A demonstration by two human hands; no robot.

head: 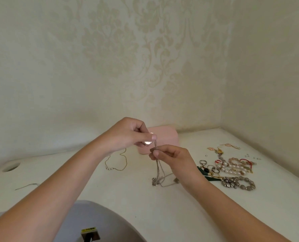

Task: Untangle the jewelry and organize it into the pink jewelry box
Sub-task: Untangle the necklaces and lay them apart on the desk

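My left hand (pixel 127 135) is raised above the white table and pinches a silver chain necklace (pixel 158 172) near its round shiny pendant (pixel 147 142). Just below it, my right hand (pixel 169 156) pinches the same chain. The rest of the chain hangs down, and its lower end lies bunched on the table. The pink jewelry box (pixel 164 137) stands closed behind my hands, against the wall. A thin gold chain (pixel 117 163) lies loose on the table left of the box.
A pile of tangled jewelry (pixel 232 170) lies at the right: pearl and bead bracelets, rings, earrings, a green tassel. Small loose beads (pixel 249 156) sit beyond it. A thin thread (pixel 27 186) and a round hole (pixel 11 167) are at the table's left. Walls meet behind.
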